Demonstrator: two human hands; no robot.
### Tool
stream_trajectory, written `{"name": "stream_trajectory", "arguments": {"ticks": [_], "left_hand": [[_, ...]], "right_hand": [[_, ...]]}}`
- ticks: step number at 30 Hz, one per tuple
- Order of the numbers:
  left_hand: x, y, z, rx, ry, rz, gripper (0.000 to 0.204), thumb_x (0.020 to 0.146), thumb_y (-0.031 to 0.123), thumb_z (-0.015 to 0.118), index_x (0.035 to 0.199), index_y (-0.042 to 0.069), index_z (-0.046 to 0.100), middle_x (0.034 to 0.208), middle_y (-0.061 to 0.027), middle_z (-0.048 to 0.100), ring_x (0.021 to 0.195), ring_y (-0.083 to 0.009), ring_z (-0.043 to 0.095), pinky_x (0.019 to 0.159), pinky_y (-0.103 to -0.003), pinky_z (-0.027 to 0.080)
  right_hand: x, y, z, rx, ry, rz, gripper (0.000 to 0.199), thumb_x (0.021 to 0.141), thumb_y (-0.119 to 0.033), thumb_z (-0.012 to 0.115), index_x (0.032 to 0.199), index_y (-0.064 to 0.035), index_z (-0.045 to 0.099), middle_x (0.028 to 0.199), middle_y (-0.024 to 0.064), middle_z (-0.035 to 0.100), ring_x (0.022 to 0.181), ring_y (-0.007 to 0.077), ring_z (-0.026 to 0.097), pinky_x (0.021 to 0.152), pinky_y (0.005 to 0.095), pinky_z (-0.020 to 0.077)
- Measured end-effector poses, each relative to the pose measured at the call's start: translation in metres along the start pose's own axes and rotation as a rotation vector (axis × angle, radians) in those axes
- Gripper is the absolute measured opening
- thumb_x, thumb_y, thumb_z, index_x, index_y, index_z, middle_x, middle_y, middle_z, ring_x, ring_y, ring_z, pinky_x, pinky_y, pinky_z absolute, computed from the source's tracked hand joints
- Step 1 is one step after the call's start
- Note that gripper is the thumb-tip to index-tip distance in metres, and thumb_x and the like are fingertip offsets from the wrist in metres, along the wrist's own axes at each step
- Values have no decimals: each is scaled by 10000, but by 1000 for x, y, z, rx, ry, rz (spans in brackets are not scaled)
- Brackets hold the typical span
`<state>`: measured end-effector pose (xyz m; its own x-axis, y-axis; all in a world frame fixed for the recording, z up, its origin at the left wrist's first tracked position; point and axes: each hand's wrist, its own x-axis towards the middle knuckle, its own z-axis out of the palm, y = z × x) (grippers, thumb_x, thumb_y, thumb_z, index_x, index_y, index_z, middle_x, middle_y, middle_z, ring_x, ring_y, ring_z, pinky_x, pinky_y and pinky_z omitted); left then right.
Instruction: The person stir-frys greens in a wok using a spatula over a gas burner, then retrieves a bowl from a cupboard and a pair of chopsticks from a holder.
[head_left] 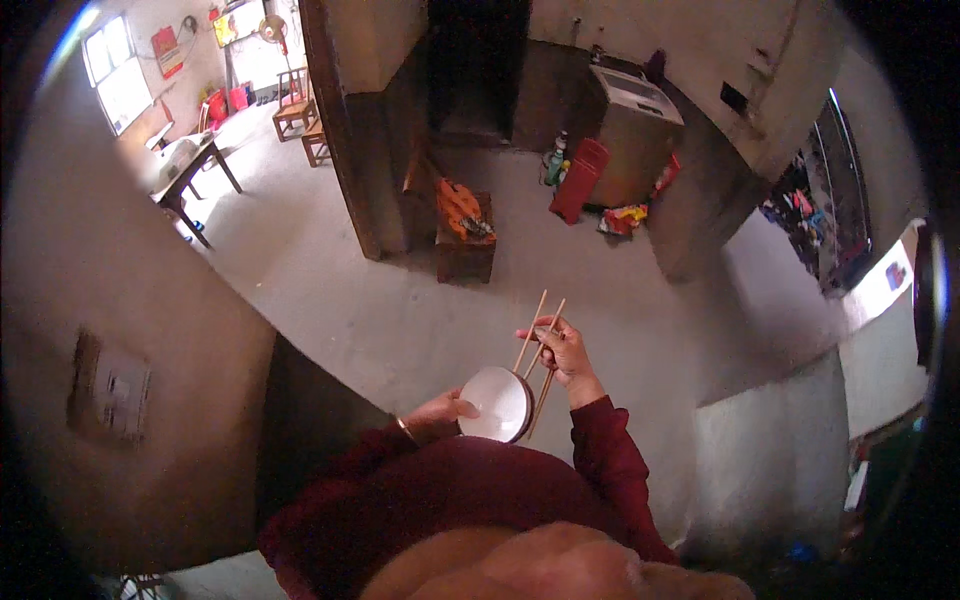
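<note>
My left hand (437,412) grips the rim of a white bowl (490,398), thumb over the inner edge. The bowl tilts so its pale inside faces up. A darker edge behind its right side may be another bowl under it, but I cannot tell. Just beyond and to the right, my right hand (566,352) is closed on several wooden chopsticks (530,335). Their upper ends point away from me and spread apart; the lower parts run down along the bowl's right side. Both arms are in dark red sleeves.
Ahead is a wooden chair (465,258) with an orange cloth on its seat. A washing machine (640,95) stands farther right, with a red board (580,180) and bottles beside it. At far left, a table (195,175) and chairs occupy a bright room. A pale partition (770,450) rises on my right.
</note>
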<state>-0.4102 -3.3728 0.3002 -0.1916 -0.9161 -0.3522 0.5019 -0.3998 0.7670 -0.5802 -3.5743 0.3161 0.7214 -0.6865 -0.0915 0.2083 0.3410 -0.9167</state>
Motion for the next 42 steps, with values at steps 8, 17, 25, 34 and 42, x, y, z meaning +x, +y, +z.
{"name": "stream_trajectory", "arguments": {"ticks": [8,17,25,34,42], "left_hand": [[49,90,-47,-185,72,116,553,732,0,513,1269,-33,385,1143,-147,548,1010,-252,573,892,-359,461],[90,158,-122,-401,286,347,532,719,20,520,1240,-30,423,1108,-139,568,975,-246,586,866,-345,477],[112,207,-166,-543,531,601,493,689,16,553,1171,-48,475,1051,-131,594,909,-242,606,826,-348,490],[86,223,-243,-772,782,806,469,714,1,548,1169,-70,456,1056,-155,585,920,-251,606,835,-355,491],[4,276,-388,-790,764,791,476,720,-14,517,1189,-49,449,1060,-159,581,934,-267,600,838,-374,496]], "right_hand": [[151,-50,-2,-182,3,-21,167,904,-130,488,942,-37,621,827,69,633,467,10,425,406,133,335],[329,-25,79,-796,-829,-552,154,846,-64,572,975,-70,657,837,63,565,764,179,558,658,287,467],[450,-4,145,-752,-1294,-593,185,782,-54,622,964,-67,654,927,104,525,836,241,556,710,313,479],[543,74,250,-608,-1688,-545,196,767,-8,594,938,-99,623,982,99,524,901,259,568,754,335,491],[625,152,394,-756,-1740,-839,307,737,-16,553,1013,-147,591,1082,115,547,774,294,631,641,379,535]]}}
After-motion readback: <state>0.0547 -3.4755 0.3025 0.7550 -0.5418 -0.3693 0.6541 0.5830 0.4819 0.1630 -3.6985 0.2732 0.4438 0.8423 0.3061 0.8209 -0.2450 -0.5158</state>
